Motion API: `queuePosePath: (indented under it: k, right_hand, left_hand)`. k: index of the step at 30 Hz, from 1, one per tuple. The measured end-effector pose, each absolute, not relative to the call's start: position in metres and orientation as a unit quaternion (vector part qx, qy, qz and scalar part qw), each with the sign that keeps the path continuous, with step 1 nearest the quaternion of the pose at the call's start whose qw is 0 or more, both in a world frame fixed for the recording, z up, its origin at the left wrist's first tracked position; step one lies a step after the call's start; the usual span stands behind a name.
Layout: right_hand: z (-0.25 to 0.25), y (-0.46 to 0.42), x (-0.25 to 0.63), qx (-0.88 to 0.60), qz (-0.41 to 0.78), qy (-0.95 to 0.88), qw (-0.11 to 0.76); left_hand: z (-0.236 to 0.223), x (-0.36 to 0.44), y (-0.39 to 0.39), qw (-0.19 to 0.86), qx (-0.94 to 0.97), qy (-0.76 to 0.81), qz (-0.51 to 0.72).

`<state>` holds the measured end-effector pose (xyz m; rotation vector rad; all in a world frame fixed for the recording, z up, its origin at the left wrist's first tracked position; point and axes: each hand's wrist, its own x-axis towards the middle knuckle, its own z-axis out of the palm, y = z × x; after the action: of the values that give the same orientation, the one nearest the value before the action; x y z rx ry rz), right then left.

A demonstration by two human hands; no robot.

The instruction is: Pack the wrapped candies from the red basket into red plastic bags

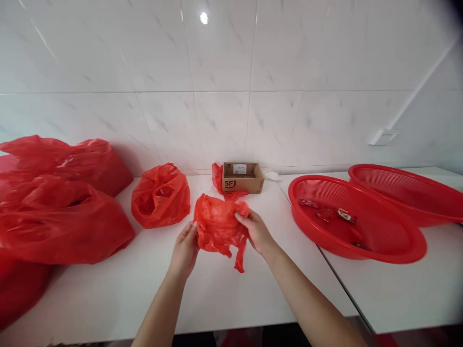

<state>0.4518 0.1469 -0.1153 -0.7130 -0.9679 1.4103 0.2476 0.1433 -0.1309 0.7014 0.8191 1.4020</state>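
A small crumpled red plastic bag (219, 224) hangs just above the white table (224, 294), held between both hands. My left hand (185, 250) grips its left edge with the fingers curled round the plastic. My right hand (256, 230) pinches the bag's upper right corner. A loose strip of the bag dangles below. Another red bag (161, 195), open at the top, sits on the table just behind and to the left.
Large stuffed red bags (61, 212) crowd the left of the table. A small cardboard box (242, 177) stands against the tiled wall. At right, a red plastic basket (356, 219) holds a few small wrapped items, with a second red basket (408, 190) behind it.
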Motion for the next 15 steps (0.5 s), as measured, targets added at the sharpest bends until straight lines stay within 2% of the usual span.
queuePosePath:
  k: [3, 9, 11, 15]
  right_hand:
    - [-0.11, 0.133, 0.482, -0.326, 0.561, -0.338, 0.682]
    - [-0.089, 0.128, 0.514, -0.319, 0.553, -0.262, 0.724]
    - [-0.087, 0.13, 0.515, -0.309, 0.554, -0.238, 0.736]
    - [-0.091, 0.134, 0.503, -0.32, 0.543, -0.19, 0.753]
  left_hand:
    - [-0.145, 0.244, 0.145, 0.607, 0.276, 0.381, 0.641]
    - [-0.15, 0.237, 0.154, 0.563, 0.286, 0.446, 0.634]
    - [-0.145, 0.237, 0.147, 0.514, 0.299, 0.478, 0.646]
    - [-0.134, 0.265, 0.11, 0.347, 0.36, 0.507, 0.702]
